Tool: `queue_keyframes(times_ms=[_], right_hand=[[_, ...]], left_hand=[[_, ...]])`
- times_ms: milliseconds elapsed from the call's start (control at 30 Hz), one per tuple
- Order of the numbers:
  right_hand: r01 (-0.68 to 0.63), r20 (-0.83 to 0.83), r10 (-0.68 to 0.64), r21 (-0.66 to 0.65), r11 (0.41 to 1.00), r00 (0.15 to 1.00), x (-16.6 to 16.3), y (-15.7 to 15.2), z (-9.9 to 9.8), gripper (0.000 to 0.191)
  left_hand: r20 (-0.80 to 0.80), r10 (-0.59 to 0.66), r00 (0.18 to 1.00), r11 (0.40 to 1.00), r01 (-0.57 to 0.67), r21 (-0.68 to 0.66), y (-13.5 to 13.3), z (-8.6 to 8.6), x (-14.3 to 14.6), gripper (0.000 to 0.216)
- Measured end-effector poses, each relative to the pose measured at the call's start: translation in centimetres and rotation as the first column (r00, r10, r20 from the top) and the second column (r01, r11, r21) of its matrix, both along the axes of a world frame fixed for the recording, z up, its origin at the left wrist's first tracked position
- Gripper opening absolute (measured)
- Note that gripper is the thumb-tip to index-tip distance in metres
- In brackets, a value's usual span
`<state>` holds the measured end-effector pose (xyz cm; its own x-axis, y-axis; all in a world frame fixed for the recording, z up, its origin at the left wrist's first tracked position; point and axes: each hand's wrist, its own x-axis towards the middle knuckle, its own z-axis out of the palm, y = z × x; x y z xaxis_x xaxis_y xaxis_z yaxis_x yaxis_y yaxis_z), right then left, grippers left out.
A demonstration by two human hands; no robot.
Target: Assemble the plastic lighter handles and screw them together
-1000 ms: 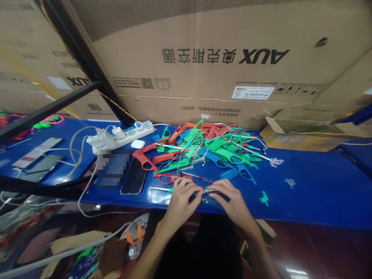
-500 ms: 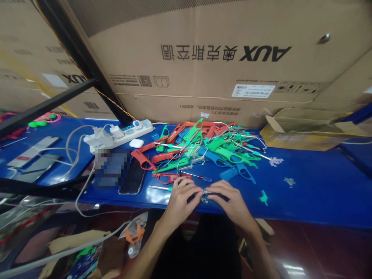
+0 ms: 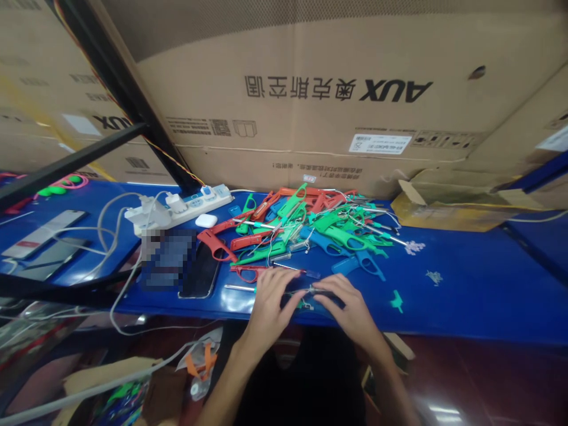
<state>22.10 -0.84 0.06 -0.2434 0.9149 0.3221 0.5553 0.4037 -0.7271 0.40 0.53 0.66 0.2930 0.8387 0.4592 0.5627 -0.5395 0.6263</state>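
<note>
My left hand and my right hand meet at the front edge of the blue table. Both pinch a small dark part with a thin metal piece held between their fingertips. Just beyond my hands lies a heap of red, green and blue plastic gun-shaped parts mixed with thin metal rods. A red part and a small screwdriver lie just left of my left hand.
A white power strip with chargers and cables sits at the back left. Phones lie left of my hands, others at the far left. Big cardboard boxes wall the back. Green scraps dot the table on the right.
My hands stay together on the small part, with only slight finger shifts. The view has drifted a little to the right and down.
</note>
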Motion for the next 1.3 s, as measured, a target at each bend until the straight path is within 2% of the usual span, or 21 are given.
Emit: queue_keyframes(times_ms=[67,133,200,267,400,500,900,1300], right_hand=[[0.018,0.024,-0.018,0.007,1.000,1.000,0.0,-0.1,-0.1,0.020],[0.027,0.046,-0.028,0.014,1.000,0.999,-0.1,-0.2,-0.2,0.022],[0.024,0.063,-0.026,0.022,0.999,0.998,-0.2,-0.2,-0.2,0.018],[0.018,0.078,-0.020,0.031,0.999,0.997,-0.3,-0.3,-0.2,0.014],[0.011,0.112,-0.017,0.050,0.999,0.994,-0.1,-0.3,-0.1,0.015],[0.001,0.139,-0.009,0.058,0.998,0.990,0.2,-0.3,-0.1,0.016],[0.002,0.165,-0.011,0.052,0.999,0.986,0.7,-0.3,-1.0,0.019],[-0.001,0.186,-0.007,0.040,0.999,0.983,0.7,-0.4,-0.9,0.018]], left_hand=[[-0.033,-0.014,0.999,1.000,0.014,-0.013,0.0,0.1,-1.1,0.036],[-0.092,-0.087,0.992,0.996,0.086,-0.019,0.1,0.1,-2.3,0.044],[-0.147,-0.149,0.978,0.989,0.147,-0.028,0.1,-0.1,-3.2,0.052],[-0.188,-0.165,0.968,0.986,0.161,-0.037,-0.1,-0.4,-3.7,0.052],[-0.219,-0.116,0.969,0.993,0.113,-0.025,-0.4,-1.0,-3.5,0.035],[-0.221,-0.087,0.971,0.996,0.092,0.010,-0.4,-1.3,-3.2,0.030],[-0.227,-0.020,0.974,0.996,0.039,0.082,-0.4,-1.2,-2.8,0.032],[-0.225,-0.006,0.974,0.997,0.024,0.077,-0.3,-1.5,-2.9,0.033]])
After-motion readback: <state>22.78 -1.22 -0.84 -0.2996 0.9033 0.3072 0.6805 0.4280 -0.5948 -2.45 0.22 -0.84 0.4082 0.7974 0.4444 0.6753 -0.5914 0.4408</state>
